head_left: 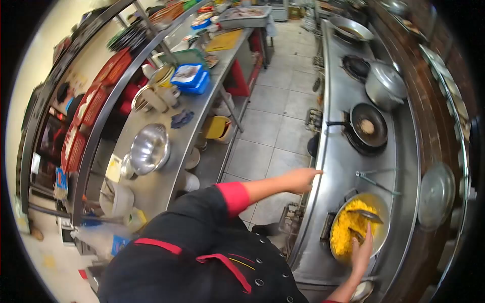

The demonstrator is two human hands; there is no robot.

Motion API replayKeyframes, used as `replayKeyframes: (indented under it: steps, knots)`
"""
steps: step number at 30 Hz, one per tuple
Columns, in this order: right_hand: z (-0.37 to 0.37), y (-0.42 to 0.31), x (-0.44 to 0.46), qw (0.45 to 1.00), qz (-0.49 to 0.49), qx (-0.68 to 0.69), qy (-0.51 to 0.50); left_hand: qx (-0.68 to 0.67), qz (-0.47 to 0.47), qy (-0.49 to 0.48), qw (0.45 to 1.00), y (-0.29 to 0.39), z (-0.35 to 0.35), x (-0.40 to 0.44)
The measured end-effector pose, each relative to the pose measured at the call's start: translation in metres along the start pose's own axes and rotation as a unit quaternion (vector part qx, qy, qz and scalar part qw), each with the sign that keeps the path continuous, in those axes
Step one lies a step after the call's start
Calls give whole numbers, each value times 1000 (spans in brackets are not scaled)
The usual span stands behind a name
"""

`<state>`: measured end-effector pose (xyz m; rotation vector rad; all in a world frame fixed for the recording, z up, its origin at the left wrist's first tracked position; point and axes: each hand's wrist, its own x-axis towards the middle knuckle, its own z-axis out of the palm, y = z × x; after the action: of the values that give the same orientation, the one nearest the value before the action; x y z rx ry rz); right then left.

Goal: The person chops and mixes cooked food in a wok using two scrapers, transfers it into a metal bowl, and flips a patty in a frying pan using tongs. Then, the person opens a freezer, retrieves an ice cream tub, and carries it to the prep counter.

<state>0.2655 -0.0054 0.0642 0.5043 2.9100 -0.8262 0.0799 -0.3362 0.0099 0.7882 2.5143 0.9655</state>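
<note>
My right hand point(361, 248) is inside the rim of a wide metal pot point(385, 214), its fingers around a metal utensil point(370, 216) over yellow, rice-like food point(346, 224). A second dark metal piece shows just above the thumb; whether the two pieces are joined cannot be made out. My left hand point(301, 181) is at the front edge of the steel stove counter point(331, 156), its fingers curled together and one fingertip reaching the edge. Nothing shows in it. Up the counter from the pot lies a thin metal tool point(379, 183).
Along the stove stand a black pan point(368, 125), a lidded pot point(386, 83) and a wide pan point(351, 29). A round lid point(437, 196) is at the right. Across the tiled aisle point(262, 118), a steel table point(174, 146) holds a bowl point(150, 149) and blue containers point(191, 78).
</note>
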Motion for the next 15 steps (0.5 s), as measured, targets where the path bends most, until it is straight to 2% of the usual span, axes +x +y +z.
replayKeyframes:
  steps: [1,2,3,4,5,6,7,8,9,11,12,14,15]
  knots:
    - [10,-21,2,997,-57,44,13,-34,-7,34,999,-52,-8,-37]
    - [21,-42,3,989,-114,87,26,-44,-124,34,991,-65,-38,-85]
    - [38,-70,4,986,-128,103,-10,-6,-189,61,980,-100,-45,-127]
    - [49,-105,5,980,-143,107,-93,-8,-210,106,972,-145,-43,-172]
    - [76,-120,8,971,-163,96,-147,-33,-254,133,957,-159,-53,-217]
    - [74,-164,2,946,-198,97,-239,-62,-304,142,940,-173,-60,-260]
    - [82,-190,-2,910,-278,103,-289,-222,-360,154,893,-184,-65,-299]
    - [94,-209,-5,892,-258,128,-350,-377,-402,160,819,-193,-69,-335]
    - [107,-225,-3,869,-234,150,-409,-468,-403,230,752,-189,-74,-365]
    - [124,-254,1,870,-249,129,-406,-629,-356,364,587,-210,-70,-424]
    - [133,-267,2,874,-253,120,-398,-695,-312,422,492,-235,-65,-451]
    - [151,-295,9,886,-271,76,-369,-719,-250,544,352,-243,-96,-478]
    - [157,-304,11,894,-287,35,-341,-736,-219,554,321,-284,-92,-500]
